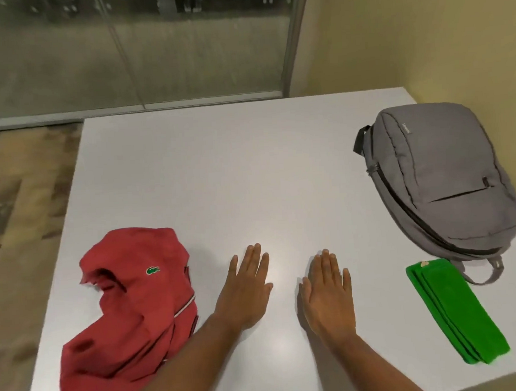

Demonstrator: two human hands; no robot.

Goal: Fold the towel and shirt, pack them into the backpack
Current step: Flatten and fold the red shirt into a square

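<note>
A crumpled red polo shirt [131, 312] lies at the near left of the white table [219, 173], its collar and small green logo facing up. A green towel [455, 310] lies in a long narrow strip at the near right. Just beyond the towel a grey backpack [440, 184] lies flat with its zips closed. My left hand [246, 289] and my right hand [327, 293] rest palm down on the bare table between shirt and towel, fingers straight, holding nothing. My left forearm crosses the shirt's near edge.
A yellow wall runs along the table's right side, close behind the backpack. Frosted glass panels stand beyond the far edge. Patterned floor shows to the left of the table.
</note>
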